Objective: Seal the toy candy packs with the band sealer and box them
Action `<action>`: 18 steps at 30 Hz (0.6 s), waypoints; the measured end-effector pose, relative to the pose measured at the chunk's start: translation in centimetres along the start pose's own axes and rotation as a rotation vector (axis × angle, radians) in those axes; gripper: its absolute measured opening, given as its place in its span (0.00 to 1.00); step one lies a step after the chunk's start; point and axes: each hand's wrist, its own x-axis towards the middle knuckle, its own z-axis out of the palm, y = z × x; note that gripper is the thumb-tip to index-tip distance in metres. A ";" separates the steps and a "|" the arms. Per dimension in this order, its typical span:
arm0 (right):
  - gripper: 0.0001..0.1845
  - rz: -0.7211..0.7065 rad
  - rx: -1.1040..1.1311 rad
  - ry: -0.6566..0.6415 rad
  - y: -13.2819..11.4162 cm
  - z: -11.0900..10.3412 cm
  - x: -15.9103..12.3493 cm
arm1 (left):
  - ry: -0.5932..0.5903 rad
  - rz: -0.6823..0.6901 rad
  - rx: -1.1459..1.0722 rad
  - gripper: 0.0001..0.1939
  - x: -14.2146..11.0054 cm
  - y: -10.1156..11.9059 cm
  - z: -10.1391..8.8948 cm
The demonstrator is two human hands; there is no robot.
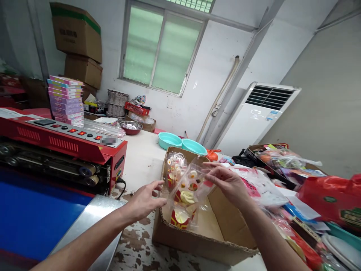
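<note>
Over an open cardboard box (197, 242), my right hand (229, 184) pinches the upper right corner of a clear plastic bag (187, 196). Inside the bag are small pieces that look like toy food, with egg shapes and a red-and-yellow fries carton. At the box's left edge is my left hand (145, 201), its fingers apart and curved toward the bag; it holds nothing. More clear bags of similar pieces (175, 165) lie in the left part of the box.
A red machine (115, 150) with a blue belt (36, 214) stands on the left. Behind the box are turquoise basins (169, 140). Bags and packages, including a red bag (332, 197), crowd the right. Stacked pastel boxes (66, 101) stand beyond the machine.
</note>
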 end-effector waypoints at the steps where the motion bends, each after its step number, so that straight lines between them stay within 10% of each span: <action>1: 0.11 -0.026 0.023 0.030 -1.4 -0.2 0.4 | 0.034 0.017 -0.031 0.39 0.1 0.4 -0.2; 5: 0.07 -0.068 0.160 0.070 -5.3 1.4 1.6 | 0.036 0.147 -0.164 0.46 -0.1 2.4 -1.1; 9: 0.10 -0.021 0.298 0.037 -6.5 6.3 2.1 | -0.187 0.079 -0.471 0.27 -2.0 3.5 -2.5; 18: 0.23 0.125 0.282 -0.236 -4.1 15.6 2.4 | 0.020 -0.149 -0.528 0.18 -8.9 -2.2 -8.3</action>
